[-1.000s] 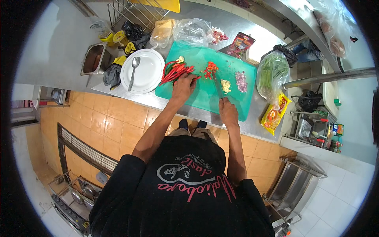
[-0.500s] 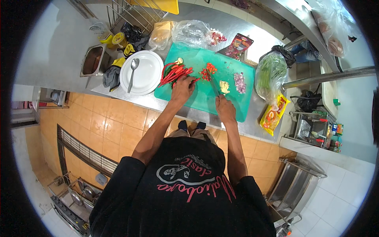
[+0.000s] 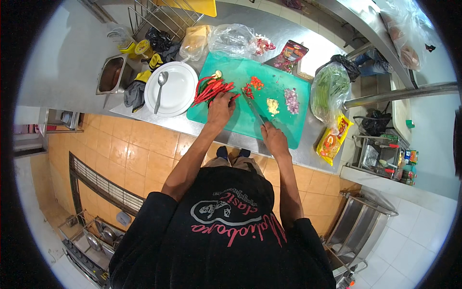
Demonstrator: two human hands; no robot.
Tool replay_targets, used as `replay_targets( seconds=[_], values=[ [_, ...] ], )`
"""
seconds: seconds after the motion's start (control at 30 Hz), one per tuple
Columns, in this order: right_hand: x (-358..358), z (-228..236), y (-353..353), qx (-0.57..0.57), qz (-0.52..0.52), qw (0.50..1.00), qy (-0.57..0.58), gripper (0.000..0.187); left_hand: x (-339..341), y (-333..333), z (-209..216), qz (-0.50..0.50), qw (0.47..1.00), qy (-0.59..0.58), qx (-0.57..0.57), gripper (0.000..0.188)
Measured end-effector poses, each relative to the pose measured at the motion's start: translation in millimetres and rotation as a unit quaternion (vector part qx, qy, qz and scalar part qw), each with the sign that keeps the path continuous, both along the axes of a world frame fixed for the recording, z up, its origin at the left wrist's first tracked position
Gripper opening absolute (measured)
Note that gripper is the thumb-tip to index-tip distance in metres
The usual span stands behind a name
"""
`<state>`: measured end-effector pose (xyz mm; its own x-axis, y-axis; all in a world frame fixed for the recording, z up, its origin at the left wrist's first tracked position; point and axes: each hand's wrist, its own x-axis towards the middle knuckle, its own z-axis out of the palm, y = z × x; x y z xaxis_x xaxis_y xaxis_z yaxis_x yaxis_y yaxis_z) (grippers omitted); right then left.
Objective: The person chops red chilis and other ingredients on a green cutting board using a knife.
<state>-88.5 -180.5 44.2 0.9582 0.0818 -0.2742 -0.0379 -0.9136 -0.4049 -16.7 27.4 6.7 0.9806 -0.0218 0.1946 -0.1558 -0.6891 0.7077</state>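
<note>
Hidden or unclear: the fingertips of both hands are too small to tell apart; the knife handle is covered by the right hand; how tightly the left fingers press cannot be told.
Right hand (image 3: 275, 139): closed around the handle of a knife (image 3: 253, 109), at the near edge of the cutting board.
Knife: blade lies across the board, pointing away from the person toward the chopped chillies (image 3: 252, 86); whether the tip touches them cannot be told.
Left hand (image 3: 220, 109): fingers bent down onto the near ends of the whole chillies (image 3: 212, 89), holding them against the board; no gap visible between hand and chillies.
Whole chillies: a bundle of long red pods with green stems, lying on the left part of the board, stems toward the plate.
Chopped chillies: small red heap near the board's middle, just beyond the knife tip.
Cutting board (image 3: 288, 126): green, rectangular, lying on the steel counter (image 3: 169, 124) in front of the person.
Garlic (image 3: 273, 106): pale minced heap, right of the blade.
Shallot (image 3: 291, 98): purple chopped heap, right of the garlic.
Plate (image 3: 180, 91): white, round, just left of the board, with a spoon (image 3: 160, 88) lying in it.
Bag of greens (image 3: 328, 90): clear plastic, right of the board.
Yellow packet (image 3: 332, 140): on the counter, near the board's right corner.
Steel tub (image 3: 111, 74): left of the plate; contents unclear.
</note>
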Motion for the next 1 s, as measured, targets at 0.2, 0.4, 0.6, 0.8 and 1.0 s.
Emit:
replay_targets(
  seconds=[0.2, 0.4, 0.6, 0.8, 1.0],
  values=[
    [9, -9, 0, 0.017, -0.001, 0.999, -0.035, 0.029, 0, 2, 0, 0.004, 1.0, 0.009, -0.001, 0.026],
    [28, -14, -2, -0.005, -0.003, 0.998, -0.062, 0.028, -2, 0, -3, -0.003, 1.0, -0.003, 0.008, 0.024],
    [26, -7, -1, 0.004, 0.017, 0.998, -0.068, 0.028, -3, -2, -2, 0.002, 1.0, 0.001, 0.02, 0.026],
    [24, -7, -2, 0.002, 0.011, 0.999, -0.05, 0.027, -2, -2, 1, -0.009, 1.0, 0.008, -0.003, 0.024],
    [28, -14, -5, -0.02, -0.019, 0.998, -0.051, 0.03, 0, -8, 7, -0.022, 0.999, 0.025, 0.005, 0.026]
  ],
)
